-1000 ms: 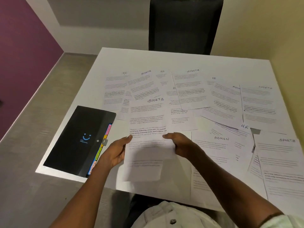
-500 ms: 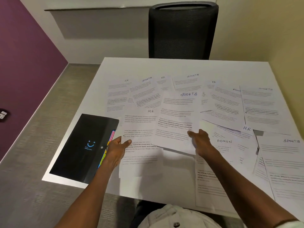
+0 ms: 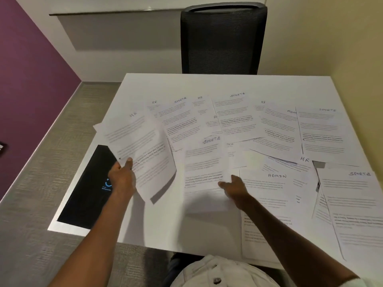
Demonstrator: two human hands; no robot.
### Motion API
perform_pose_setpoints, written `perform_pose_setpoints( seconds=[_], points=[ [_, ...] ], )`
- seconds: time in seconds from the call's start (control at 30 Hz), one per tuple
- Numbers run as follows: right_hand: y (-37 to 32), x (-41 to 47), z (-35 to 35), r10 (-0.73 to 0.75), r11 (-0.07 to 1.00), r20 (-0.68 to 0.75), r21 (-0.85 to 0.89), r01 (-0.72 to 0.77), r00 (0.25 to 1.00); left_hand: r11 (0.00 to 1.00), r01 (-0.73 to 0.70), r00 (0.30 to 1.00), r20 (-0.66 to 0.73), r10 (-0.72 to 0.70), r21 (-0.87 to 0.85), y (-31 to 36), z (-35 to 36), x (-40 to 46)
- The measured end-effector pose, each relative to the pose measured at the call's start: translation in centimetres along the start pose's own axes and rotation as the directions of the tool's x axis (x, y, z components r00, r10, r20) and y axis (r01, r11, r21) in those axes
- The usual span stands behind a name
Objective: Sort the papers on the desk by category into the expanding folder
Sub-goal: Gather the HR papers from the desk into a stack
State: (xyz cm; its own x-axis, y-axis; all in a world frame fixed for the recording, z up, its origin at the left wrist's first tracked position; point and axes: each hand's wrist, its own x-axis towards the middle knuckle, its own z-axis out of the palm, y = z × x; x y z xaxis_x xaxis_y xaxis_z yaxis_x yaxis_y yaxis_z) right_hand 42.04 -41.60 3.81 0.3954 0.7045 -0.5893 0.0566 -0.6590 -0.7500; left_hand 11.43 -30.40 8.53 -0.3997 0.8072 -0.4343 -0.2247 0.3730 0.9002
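We log the left hand (image 3: 122, 177) pinching a lifted HR sheet (image 3: 141, 150) above the black expanding folder (image 3: 89, 189) at the desk's (image 3: 207, 83) left edge. Right hand (image 3: 235, 188) rests on a blurred SPORTS sheet (image 3: 204, 170), fingers seemingly relaxed; other papers (image 3: 290, 131) lie spread across the desk.

surface (image 3: 207, 83): white | papers (image 3: 234, 119) spread overlapping, far to right | black folder (image 3: 87, 193) flat at left edge
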Motion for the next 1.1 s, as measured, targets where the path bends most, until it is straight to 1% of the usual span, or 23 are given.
perform_pose_setpoints(
  seconds=[0.1,0.2,0.27,0.33,0.37,0.4,0.43,0.47,0.5,0.53,0.57,0.63,0.67,0.7,0.73,0.77,0.8,0.9,0.93,0.97,1.0,1.03,1.1],
  points=[
    [0.9,-0.5,1.8,0.065,0.992,0.102,-0.113,-0.054,0.993,0.999,0.024,0.999,0.048,-0.021,-0.046,1.4,0.9,-0.2],
    [1.5,-0.6,2.6,0.128,0.988,0.215,-0.109,-0.107,0.968,0.995,0.095,0.988,0.121,-0.096,0.016,1.7,2.4,-1.0],
    [1.2,-0.4,2.4,0.131,0.986,0.202,-0.13,-0.106,0.971,0.983,0.161,0.955,0.239,-0.178,0.088,1.4,3.5,-2.1],
    [0.2,-0.2,1.2,0.104,0.98,0.106,-0.183,-0.084,0.989,0.966,0.161,0.913,0.341,-0.224,0.202,0.5,4.5,-3.4],
    [-0.5,-0.2,0.1,0.08,0.992,0.085,-0.104,-0.071,0.993,0.957,0.149,0.901,0.364,-0.234,0.247,-0.2,4.9,-3.9],
    [-1.3,-0.3,-1.1,0.07,0.994,0.108,0.072,-0.078,0.992,0.951,0.132,0.895,0.38,-0.235,0.279,-0.9,5.4,-4.4],
    [-1.8,-0.1,-2.3,0.064,0.951,0.2,0.284,-0.12,0.978,0.944,0.12,0.89,0.388,-0.24,0.308,-1.3,5.9,-5.2],
    [-2.2,-0.2,-3.6,0.02,0.866,0.335,0.464,-0.183,0.942,0.934,0.088,0.885,0.402,-0.233,0.347,-2.0,6.3,-5.3],
    [-2.5,-0.4,-4.8,-0.034,0.805,0.422,0.549,-0.226,0.906,0.916,0.053,0.87,0.432,-0.237,0.397,-2.7,6.8,-5.6],
    [-2.7,-0.6,-6.0,-0.078,0.8,0.469,0.556,-0.226,0.88,0.905,0.009,0.864,0.453,-0.221,0.425,-3.2,7.2,-5.9],
    [-2.8,-0.9,-6.8,-0.097,0.832,0.461,0.524,-0.182,0.882,0.896,-0.024,0.866,0.457,-0.203,0.444,-3.6,7.6,-6.2],
    [-2.7,-1.4,-7.8,-0.107,0.929,0.327,0.37,-0.023,0.939,0.89,-0.094,0.874,0.465,-0.141,0.446,-4.4,8.5,-6.4],
    [-2.4,-1.4,-8.1,-0.114,0.966,0.21,0.251,0.059,0.971,0.889,-0.108,0.869,0.477,-0.133,0.445,-4.6,9.1,-6.8],
    [-1.9,-1.4,-8.3,-0.135,0.983,0.081,0.137,0.123,0.987,0.888,-0.117,0.866,0.484,-0.128,0.445,-4.7,9.5,-7.1],
    [-1.2,-1.4,-8.4,-0.157,0.986,-0.018,0.057,0.157,0.987,0.89,-0.118,0.85,0.507,-0.139,0.441,-4.8,9.9,-7.5],
    [-0.3,-1.4,-8.5,-0.175,0.984,-0.073,0.018,0.177,0.982,0.881,-0.123,0.839,0.522,-0.153,0.456,-4.7,10.3,-7.9],
    [0.3,-1.6,-8.7,-0.186,0.982,-0.089,0.02,0.189,0.979,0.881,-0.127,0.821,0.546,-0.165,0.456,-4.8,10.7,-8.0],
    [2.2,-1.8,-9.5,-0.18,0.978,-0.074,0.096,0.186,0.981,0.851,-0.164,0.763,0.611,-0.212,0.5,-5.0,11.7,-8.8],
    [2.9,-1.6,-10.0,-0.157,0.977,-0.072,0.135,0.166,0.985,0.847,-0.174,0.754,0.621,-0.214,0.503,-5.2,12.0,-9.0],
    [3.5,-1.3,-10.6,-0.13,0.974,-0.114,0.17,0.148,0.985,0.843,-0.168,0.756,0.616,-0.223,0.511,-5.3,12.5,-9.2],
    [4.2,-0.9,-11.3,-0.086,0.975,-0.2,0.186,0.124,0.976,0.845,-0.155,0.765,0.603,-0.225,0.512,-5.4,13.0,-9.5],
    [4.8,-0.5,-12.4,-0.038,0.982,-0.325,0.164,0.096,0.945,0.852,-0.157,0.767,0.605,-0.214,0.5,-5.4,13.5,-9.7],
    [6.1,-0.1,-15.1,0.03,0.999,-0.536,0.044,-0.008,0.844,0.858,-0.17,0.759,0.62,-0.2,0.485,-5.7,14.2,-10.2]
  ],
)
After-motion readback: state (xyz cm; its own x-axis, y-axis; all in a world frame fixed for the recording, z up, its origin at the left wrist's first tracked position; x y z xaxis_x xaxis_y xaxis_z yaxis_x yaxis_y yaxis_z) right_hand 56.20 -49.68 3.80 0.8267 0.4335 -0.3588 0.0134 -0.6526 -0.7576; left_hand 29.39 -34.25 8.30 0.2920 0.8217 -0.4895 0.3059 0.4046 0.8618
